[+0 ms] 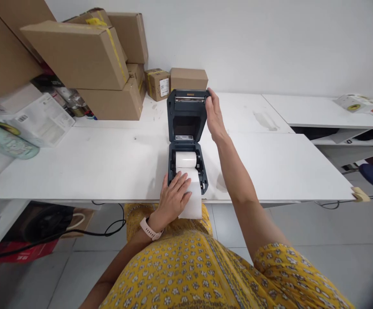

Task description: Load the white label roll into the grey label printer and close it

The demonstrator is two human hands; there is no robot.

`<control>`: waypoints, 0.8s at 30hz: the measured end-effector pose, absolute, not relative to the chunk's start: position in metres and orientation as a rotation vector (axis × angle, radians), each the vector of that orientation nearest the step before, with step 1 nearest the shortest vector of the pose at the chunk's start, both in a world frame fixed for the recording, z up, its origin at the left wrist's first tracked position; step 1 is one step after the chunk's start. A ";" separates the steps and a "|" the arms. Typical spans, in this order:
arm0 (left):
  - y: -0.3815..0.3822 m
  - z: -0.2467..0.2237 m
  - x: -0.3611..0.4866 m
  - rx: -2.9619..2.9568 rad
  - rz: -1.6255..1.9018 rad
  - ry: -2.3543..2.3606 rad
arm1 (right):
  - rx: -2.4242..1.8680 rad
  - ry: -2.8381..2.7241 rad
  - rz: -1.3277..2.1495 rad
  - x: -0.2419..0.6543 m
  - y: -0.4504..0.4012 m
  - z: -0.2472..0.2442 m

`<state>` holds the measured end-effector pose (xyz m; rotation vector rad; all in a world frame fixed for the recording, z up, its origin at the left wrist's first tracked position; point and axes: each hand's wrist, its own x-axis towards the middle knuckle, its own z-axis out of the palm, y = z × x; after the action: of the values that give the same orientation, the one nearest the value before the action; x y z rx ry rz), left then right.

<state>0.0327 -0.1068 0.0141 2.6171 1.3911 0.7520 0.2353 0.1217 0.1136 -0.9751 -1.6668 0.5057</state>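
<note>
A dark label printer (171, 128) stands near the front edge of the white table, its lid raised. Inside its base sits a roll of white label paper (186, 159), and a loose strip from it hangs forward over the table's edge. My left hand (174, 195) lies flat on the strip and the printer's front, fingers stretched out. With my right hand (214, 112) I grip the right upper edge of the raised lid (188, 109), fingers behind it and thumb at the side.
Cardboard boxes (77, 56) are stacked at the back left, with two smaller cartons (189, 79) behind the printer. A mint-green bottle (9, 139) and a white box (44, 120) are at the far left. A black cable (109, 234) hangs below the white table (109, 167).
</note>
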 end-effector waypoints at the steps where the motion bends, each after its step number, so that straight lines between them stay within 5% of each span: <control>1: -0.108 0.015 0.033 2.625 0.747 1.399 | -0.969 -1.677 0.495 0.233 0.125 0.113; 24: -0.100 0.015 0.056 2.711 0.547 1.203 | -0.854 -1.587 0.453 0.229 0.086 0.110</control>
<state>0.0556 -0.0998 0.0154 2.7114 1.2034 0.5470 0.2294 0.0857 0.1103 -0.8539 -1.5871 0.4530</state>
